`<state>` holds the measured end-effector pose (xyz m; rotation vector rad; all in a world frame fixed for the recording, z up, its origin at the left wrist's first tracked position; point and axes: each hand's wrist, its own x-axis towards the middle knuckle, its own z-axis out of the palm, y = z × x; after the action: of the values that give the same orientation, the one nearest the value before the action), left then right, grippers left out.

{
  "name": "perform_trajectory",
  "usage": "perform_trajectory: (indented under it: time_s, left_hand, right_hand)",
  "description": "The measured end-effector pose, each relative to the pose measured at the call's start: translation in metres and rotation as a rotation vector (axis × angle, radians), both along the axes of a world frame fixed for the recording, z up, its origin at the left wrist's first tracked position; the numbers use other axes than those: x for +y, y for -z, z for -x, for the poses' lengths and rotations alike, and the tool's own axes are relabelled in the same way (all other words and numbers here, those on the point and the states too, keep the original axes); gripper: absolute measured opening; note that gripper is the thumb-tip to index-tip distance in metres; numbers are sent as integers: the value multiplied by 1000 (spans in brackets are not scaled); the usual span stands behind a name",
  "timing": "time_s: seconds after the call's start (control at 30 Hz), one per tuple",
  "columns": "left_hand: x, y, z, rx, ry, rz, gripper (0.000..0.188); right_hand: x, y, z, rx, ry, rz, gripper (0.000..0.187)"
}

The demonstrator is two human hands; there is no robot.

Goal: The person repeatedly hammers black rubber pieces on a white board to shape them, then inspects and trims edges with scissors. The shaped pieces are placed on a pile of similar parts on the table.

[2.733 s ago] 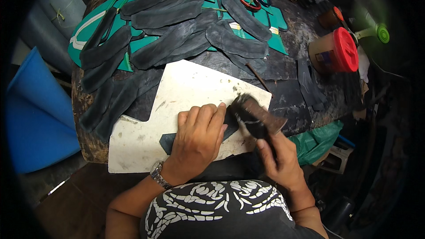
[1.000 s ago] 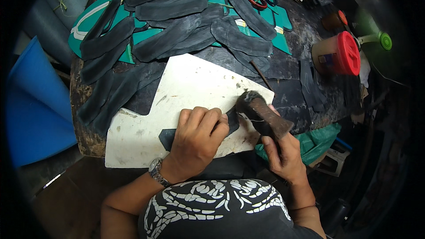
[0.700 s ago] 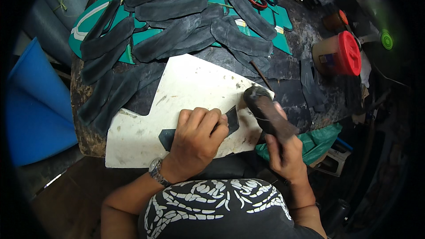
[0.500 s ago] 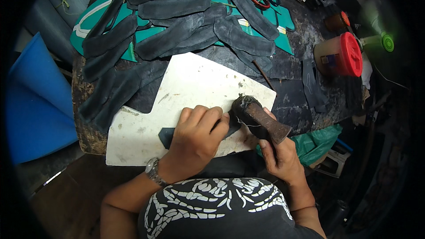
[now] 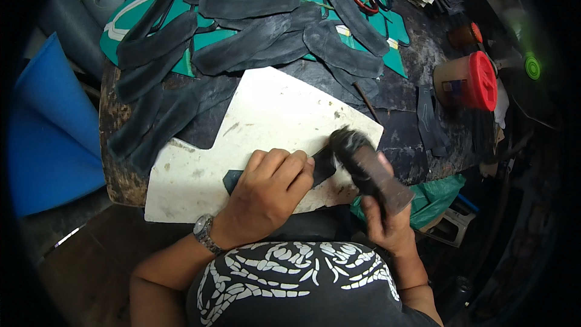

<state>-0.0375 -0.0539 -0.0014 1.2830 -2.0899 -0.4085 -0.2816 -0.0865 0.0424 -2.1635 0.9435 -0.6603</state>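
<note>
many dark cut strips (image 5: 242, 42) lay spread far-left on the worktop (image 5: 423, 66), judged finished | left hand (image 5: 266, 191) pressed flat, fingers together, on one dark strip (image 5: 321, 166) over the white board (image 5: 266, 115) | right hand (image 5: 387, 221), grip clamped on a brush (image 5: 366, 166), bristles touching the strip's right end | coating judged underway

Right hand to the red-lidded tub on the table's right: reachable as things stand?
Probably not at once: the right hand is wrapped around a dark brush, so it is full. The path to the red-lidded tub looks free, with only flat dark strips lying between.
</note>
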Motion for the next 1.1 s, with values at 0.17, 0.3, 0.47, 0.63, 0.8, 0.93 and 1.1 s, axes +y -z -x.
perform_trajectory:
  time_s: [0.17, 0.3, 0.47, 0.63, 0.8, 0.93, 1.1]
  left_hand:
    - [4, -3, -11, -43, 25, 10, 21]
    - [8, -1, -14, -51, 44, 42, 22]
    - [10, 0, -12, -62, 33, 52, 27]
    - [11, -3, -13, -26, 37, -9, 30]
    - [13, -6, -22, 46, -11, -94, 25]
    - [16, -5, -25, -40, 11, -25, 20]
    - [16, -3, -24, -80, 13, 7, 14]
  right_hand:
    - [2, 4, 1, 109, -30, -78, 50]
    - [1, 4, 2, 109, -7, -27, 53]
    - [0, 1, 0, 165, -48, -57, 63]
    - [0, 3, -4, 115, -147, -79, 60]
    - [-1, -1, -2, 119, -17, -98, 51]
    - [0, -3, -3, 113, -30, -87, 50]
    - [2, -2, -4, 178, -92, -121, 61]
